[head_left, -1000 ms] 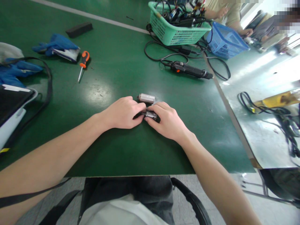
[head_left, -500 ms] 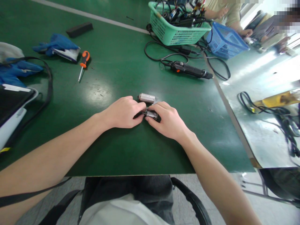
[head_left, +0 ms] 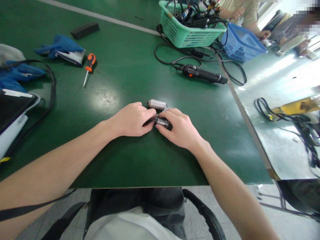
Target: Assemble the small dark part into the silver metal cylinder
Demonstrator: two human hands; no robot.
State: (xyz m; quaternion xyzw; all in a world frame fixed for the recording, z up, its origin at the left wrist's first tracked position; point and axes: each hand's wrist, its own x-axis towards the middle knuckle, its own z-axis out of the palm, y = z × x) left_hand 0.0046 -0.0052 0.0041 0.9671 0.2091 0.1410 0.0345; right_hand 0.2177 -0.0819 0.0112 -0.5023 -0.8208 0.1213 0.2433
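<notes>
Both my hands rest together on the green table (head_left: 130, 160). My left hand (head_left: 130, 120) is closed, its fingertips pinching the left end of a small dark metal cylinder (head_left: 163, 122). My right hand (head_left: 178, 128) is closed around the same cylinder from the right, and most of the part is hidden under its fingers. Just behind the hands lies a second, silver cylinder (head_left: 156, 104), loose on the table.
An orange-handled screwdriver (head_left: 88, 68) and blue gloves (head_left: 61, 47) lie at the back left. A black electric screwdriver (head_left: 203, 75) with its cable lies back right, near a green basket (head_left: 190, 31) and a blue basket (head_left: 241, 43). Other people sit beyond.
</notes>
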